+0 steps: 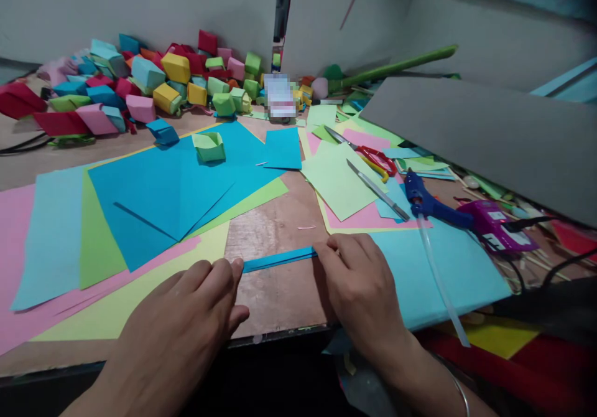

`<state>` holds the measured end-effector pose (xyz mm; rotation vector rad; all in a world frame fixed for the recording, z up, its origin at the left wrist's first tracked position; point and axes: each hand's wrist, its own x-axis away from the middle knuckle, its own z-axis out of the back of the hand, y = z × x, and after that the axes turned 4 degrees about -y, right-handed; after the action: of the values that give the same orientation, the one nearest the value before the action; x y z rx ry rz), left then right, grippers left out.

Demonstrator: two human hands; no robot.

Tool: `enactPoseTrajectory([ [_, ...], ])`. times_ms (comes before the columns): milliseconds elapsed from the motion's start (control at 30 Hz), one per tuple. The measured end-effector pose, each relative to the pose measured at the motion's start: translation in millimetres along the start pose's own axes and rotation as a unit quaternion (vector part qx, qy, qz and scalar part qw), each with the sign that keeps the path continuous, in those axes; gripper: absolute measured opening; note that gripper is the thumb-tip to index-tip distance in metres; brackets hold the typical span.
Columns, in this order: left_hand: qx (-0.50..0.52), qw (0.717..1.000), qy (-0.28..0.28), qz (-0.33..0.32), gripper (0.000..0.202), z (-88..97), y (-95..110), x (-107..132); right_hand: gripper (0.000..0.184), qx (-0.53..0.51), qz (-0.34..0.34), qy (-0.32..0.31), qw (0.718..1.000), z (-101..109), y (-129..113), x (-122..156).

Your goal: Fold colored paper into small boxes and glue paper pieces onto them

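Note:
A narrow blue paper strip (pixel 280 259) lies flat on the wooden table (pixel 275 224), close to its front edge. My left hand (pixel 186 317) presses its fingertips together on the strip's left end. My right hand (pixel 359 280) pinches and presses down the strip's right end. Both hands rest palm down on the table with fingers closed against the paper.
Loose coloured sheets (pixel 163 193) cover the table's left and middle. A pile of folded paper boxes (pixel 153 81) sits at the back. Scissors (pixel 373 155), a utility knife (pixel 377 190) and a blue glue gun (pixel 429 202) lie to the right, under a grey board (pixel 489 131).

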<state>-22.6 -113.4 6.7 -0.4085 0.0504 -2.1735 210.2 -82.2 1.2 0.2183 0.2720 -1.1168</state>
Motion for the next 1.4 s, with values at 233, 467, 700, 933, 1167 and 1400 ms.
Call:
enactPoseTrajectory([
  [233, -0.006, 1.000, 0.018, -0.011, 0.037, -1.5, -1, -1, 0.026, -0.033, 0.027, 0.009, 0.999, 0, 8, -2],
  [467, -0.005, 1.000, 0.029, -0.010, 0.033, -1.1, 2, -2, 0.027, -0.028, 0.035, 0.008, 0.999, 2, 4, 1],
  [700, -0.016, 1.000, 0.016, -0.004, 0.046, -3.5, 2, -1, 0.040, -0.030, 0.084, -0.093, 0.992, 0, -29, -2],
  [933, -0.024, 0.999, 0.030, -0.021, 0.039, -2.4, 4, 1, 0.046, 0.068, 0.057, -0.140, 0.986, 8, -9, 9],
  [1167, -0.042, 0.997, 0.053, -0.023, 0.049, -5.4, 2, 1, 0.037, 0.135, 0.013, -0.127, 0.983, 8, 11, 18],
  [1400, -0.009, 0.999, 0.044, -0.003, 0.046, -7.8, 2, 3, 0.035, 0.152, -0.016, -0.060, 0.986, 15, 11, 13],
])
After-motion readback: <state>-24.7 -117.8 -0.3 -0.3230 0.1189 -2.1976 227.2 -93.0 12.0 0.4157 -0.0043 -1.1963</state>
